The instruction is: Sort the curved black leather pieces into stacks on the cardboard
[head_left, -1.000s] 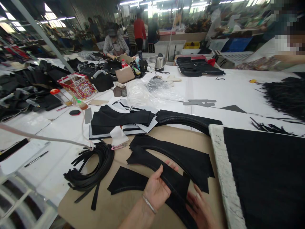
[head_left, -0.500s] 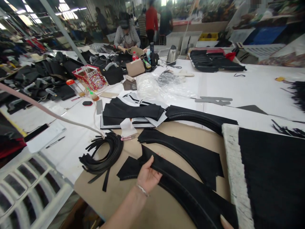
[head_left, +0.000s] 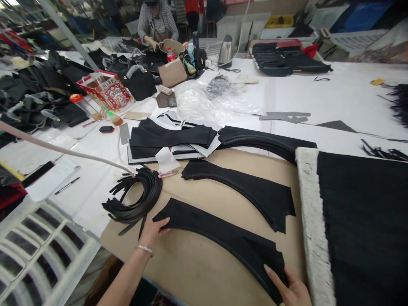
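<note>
A black curved fabric panel (head_left: pixel 219 231) with a piped-looking lower edge lies across the tan board in front of me. My left hand (head_left: pixel 153 233) is closed on its narrow left end, thumb on top. At the right end my right hand (head_left: pixel 287 287) pinches the panel, its thumb on top and its fingers partly hidden. Just beyond lies a similar curved black panel (head_left: pixel 239 187). A coil of black strips (head_left: pixel 146 199) rests near my left hand, with pink-handled thread snips (head_left: pixel 168 174) beside it.
The tan board (head_left: pixel 188 267) covers the near table. A white-edged stack of black material (head_left: pixel 314 212) stands at right. Stacked black pieces (head_left: pixel 172 138) and plastic bags (head_left: pixel 204 97) lie beyond. A pinkish hose (head_left: pixel 70 148) crosses at left; a white crate (head_left: pixel 41 250) sits below. A person works opposite.
My left hand has shifted left to the panel's end. My right hand has come further into view. The panel has moved left and lies lower on the board. The view has tilted down.
</note>
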{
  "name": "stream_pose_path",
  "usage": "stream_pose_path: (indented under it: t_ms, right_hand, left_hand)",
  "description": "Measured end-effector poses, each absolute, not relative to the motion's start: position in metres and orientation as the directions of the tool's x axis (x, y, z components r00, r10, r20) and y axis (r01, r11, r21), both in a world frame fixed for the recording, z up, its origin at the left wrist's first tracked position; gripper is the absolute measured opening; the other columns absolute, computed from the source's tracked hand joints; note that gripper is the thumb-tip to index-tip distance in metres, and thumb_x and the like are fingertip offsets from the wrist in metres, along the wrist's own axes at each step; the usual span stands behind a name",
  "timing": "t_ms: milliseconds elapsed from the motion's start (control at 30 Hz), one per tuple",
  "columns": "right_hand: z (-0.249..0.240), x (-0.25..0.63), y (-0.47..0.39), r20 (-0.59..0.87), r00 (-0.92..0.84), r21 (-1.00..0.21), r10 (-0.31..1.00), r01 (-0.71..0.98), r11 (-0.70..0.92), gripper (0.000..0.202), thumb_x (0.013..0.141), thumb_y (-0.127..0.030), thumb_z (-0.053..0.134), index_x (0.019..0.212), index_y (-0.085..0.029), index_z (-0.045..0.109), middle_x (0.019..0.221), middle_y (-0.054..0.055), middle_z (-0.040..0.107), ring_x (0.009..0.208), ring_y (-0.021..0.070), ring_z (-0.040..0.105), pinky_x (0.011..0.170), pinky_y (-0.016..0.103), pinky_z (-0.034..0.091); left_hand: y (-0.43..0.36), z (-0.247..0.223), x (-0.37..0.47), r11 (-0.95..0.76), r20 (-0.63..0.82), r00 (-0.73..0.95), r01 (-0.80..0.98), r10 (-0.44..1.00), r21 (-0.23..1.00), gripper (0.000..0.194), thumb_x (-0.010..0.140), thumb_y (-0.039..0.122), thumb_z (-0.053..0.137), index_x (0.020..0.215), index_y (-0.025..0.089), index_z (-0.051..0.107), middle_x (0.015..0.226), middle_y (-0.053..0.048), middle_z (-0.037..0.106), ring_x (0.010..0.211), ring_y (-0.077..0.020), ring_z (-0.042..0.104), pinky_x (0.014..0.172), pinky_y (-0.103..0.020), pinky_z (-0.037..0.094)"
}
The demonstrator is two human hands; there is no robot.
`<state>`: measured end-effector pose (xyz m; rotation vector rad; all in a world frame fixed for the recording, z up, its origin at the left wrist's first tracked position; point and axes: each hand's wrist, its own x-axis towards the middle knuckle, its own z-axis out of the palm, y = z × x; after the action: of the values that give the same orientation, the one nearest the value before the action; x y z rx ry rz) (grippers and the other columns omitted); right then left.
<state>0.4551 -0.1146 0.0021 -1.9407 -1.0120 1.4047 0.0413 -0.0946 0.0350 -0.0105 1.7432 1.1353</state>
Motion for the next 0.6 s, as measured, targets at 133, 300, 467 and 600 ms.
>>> stream_pose_path:
  t_ms: [133,300,467,600]
  right_hand:
    - [-0.005,0.452,-0.115,-0.473,0.245,-0.715,0.846,0.455,-0.532,0.049,0.064,-0.056,0.067,0.096,-0.019,0.070,0.096,0.006,0.073,0.094,0.0297,0.066,0.080,0.033,0.054]
    - [0.000,0.452,-0.119,-0.387,0.304,-0.699,0.870,0.519,-0.492,0.047,0.073,-0.058,0.057,0.092,-0.017,0.070,0.093,0.008,0.073,0.088,0.0280,0.066,0.078,0.035,0.052]
    - [-0.001,0.451,-0.115,-0.355,0.317,-0.677,0.880,0.561,-0.476,0.052,0.080,-0.059,0.050,0.100,-0.014,0.065,0.101,0.012,0.070,0.096,0.0291,0.064,0.085,0.038,0.048]
    - [0.000,0.449,-0.112,-0.359,0.285,-0.600,0.889,0.659,-0.454,0.048,0.086,-0.058,0.041,0.097,-0.016,0.062,0.091,0.011,0.070,0.086,0.0275,0.065,0.076,0.036,0.048]
  left_hand:
    - [-0.102,0.020,0.028,0.700,-0.647,-0.536,-0.140,0.541,0.701,0.034,0.061,0.030,0.077,0.089,0.017,0.064,0.086,-0.004,0.070,0.074,-0.0191,0.065,0.061,-0.031,0.054]
    - [-0.101,0.006,0.011,0.638,-0.450,-0.522,0.261,0.725,0.724,0.041,0.057,0.051,0.074,0.076,0.016,0.067,0.077,-0.002,0.070,0.083,-0.0233,0.063,0.081,-0.033,0.049]
    - [-0.105,-0.010,0.000,0.653,-0.422,-0.532,0.385,0.734,0.652,0.035,0.060,0.051,0.068,0.074,0.019,0.066,0.072,0.001,0.069,0.079,-0.0225,0.062,0.078,-0.032,0.047]
    - [-0.107,-0.014,0.002,0.684,-0.410,-0.554,0.505,0.725,0.526,0.035,0.063,0.054,0.064,0.072,0.021,0.065,0.071,0.001,0.068,0.078,-0.0245,0.062,0.075,-0.035,0.047]
